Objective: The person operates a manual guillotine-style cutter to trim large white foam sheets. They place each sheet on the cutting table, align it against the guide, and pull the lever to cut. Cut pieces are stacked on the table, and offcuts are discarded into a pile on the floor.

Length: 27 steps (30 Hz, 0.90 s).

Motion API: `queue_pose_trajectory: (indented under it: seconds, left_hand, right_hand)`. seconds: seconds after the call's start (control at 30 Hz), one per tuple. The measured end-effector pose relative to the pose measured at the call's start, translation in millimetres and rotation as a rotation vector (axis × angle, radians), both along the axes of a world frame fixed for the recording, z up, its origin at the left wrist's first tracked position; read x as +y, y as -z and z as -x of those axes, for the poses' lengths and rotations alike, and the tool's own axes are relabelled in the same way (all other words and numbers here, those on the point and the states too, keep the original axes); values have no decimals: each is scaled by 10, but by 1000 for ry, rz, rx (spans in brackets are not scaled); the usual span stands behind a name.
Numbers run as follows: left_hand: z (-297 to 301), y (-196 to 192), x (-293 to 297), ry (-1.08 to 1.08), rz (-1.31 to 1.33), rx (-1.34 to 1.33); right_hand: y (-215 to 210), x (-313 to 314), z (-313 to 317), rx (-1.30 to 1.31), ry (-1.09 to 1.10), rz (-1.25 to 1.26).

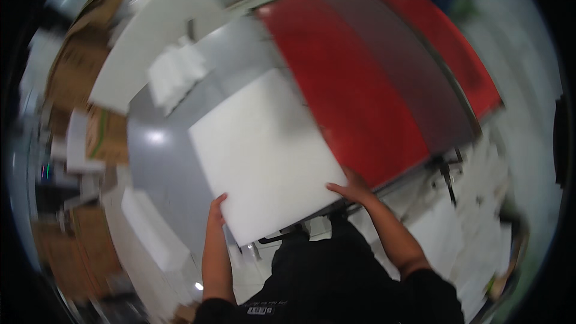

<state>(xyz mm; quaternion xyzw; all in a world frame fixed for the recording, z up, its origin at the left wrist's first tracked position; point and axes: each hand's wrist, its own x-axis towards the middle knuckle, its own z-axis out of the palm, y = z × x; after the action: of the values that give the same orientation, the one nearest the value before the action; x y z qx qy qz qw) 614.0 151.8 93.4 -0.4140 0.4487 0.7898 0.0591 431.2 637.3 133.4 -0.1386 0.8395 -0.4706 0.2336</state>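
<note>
A large white rectangular foam sheet (270, 150) lies over the grey metal tabletop (162, 162), its near corner reaching past the table's front edge. At its left edge my left hand (218, 209) grips the side, thumb on top and the other fingers mostly hidden. My right hand (353, 188) clasps the near right corner in the same way, with the thumb laid on the upper face. The picture is somewhat blurred.
A stack of white foam pieces (175, 75) stands at the table's far left. To the right is a red surface with a grey band (384, 66). Cardboard boxes (90, 252) and a white foam block (155, 228) are at left; white sheets (435, 246) lie lower right.
</note>
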Motion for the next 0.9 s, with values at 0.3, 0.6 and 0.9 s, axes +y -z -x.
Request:
queue_pose_trajectory:
  seconds: [0.3, 0.6, 0.9]
  left_hand:
    - [218, -461, 297, 4, -123, 77]
    - [-873, 225, -674, -597, 1131, -347]
    - [-3178, -312, -1598, -1694, 171, -174]
  right_hand:
    - [-4, 139, 14, -436, 46, 299]
    - [307, -213, 65, -542, 28, 343]
    - [364, -1588, 115, -583, 10, 146]
